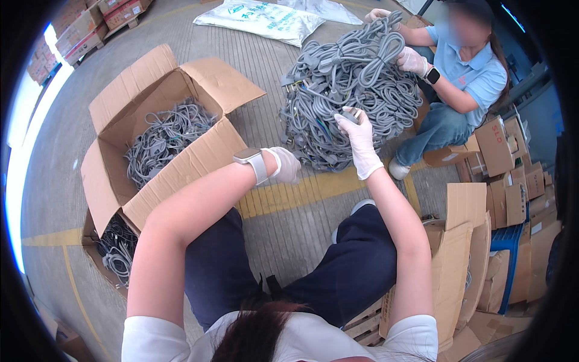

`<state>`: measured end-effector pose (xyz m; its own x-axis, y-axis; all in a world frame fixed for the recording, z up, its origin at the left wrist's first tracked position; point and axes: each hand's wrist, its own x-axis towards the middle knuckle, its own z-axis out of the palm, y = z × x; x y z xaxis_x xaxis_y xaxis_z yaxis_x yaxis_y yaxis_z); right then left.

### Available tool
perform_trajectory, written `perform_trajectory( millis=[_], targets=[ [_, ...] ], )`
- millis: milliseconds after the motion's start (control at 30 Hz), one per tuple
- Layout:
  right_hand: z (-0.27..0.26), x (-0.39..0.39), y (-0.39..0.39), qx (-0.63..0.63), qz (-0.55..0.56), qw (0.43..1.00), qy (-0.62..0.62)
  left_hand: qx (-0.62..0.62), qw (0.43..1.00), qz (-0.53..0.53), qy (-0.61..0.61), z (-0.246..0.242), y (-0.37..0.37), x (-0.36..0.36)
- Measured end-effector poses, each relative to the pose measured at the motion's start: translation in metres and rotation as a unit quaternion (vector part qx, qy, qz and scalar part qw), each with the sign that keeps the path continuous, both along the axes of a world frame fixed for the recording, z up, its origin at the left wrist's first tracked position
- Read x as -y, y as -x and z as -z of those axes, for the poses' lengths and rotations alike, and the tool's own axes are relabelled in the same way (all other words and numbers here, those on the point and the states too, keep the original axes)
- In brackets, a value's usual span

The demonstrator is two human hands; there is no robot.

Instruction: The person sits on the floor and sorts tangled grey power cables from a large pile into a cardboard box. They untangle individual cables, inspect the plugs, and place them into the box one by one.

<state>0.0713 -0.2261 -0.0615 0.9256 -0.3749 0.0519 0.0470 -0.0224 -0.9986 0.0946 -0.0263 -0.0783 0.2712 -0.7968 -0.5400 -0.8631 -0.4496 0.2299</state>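
A large heap of grey power cords [325, 99] lies on the floor in front of me, with several plugs and coloured wire ends showing. My right hand [364, 142], in a white glove, grips a grey plug [350, 116] at the near side of the heap. My left hand [286, 165], gloved too, is beside the heap's lower left edge. Its fingers curl away from view, so whether they hold anything is hidden. To the left stands an open cardboard box [181, 169] with tangled grey cords [165, 138] inside.
Across the heap a seated co-worker [470, 81] in gloves holds up bundled grey cords [384, 54]. A second box [90, 246] with black and grey cords is at lower left. White sacks [260, 20] lie beyond. Cardboard boxes [495, 147] crowd the right, near a wooden pallet [366, 323].
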Motion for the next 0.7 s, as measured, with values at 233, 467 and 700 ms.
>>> perform_trajectory(
  millis=[233,467,700],
  targets=[
    [0.001,-0.003,0.006,0.009,-0.016,1.000,-0.011,0.005,1.000,0.011,0.009,-0.001,0.001,0.001],
    [-0.003,-0.005,0.010,0.014,-0.055,0.992,-0.114,-0.009,1.000,-0.009,0.000,-0.009,0.003,-0.002],
    [-0.001,0.001,0.010,0.000,-0.062,0.996,-0.069,-0.012,1.000,-0.012,-0.009,-0.004,0.000,-0.003]
  ],
)
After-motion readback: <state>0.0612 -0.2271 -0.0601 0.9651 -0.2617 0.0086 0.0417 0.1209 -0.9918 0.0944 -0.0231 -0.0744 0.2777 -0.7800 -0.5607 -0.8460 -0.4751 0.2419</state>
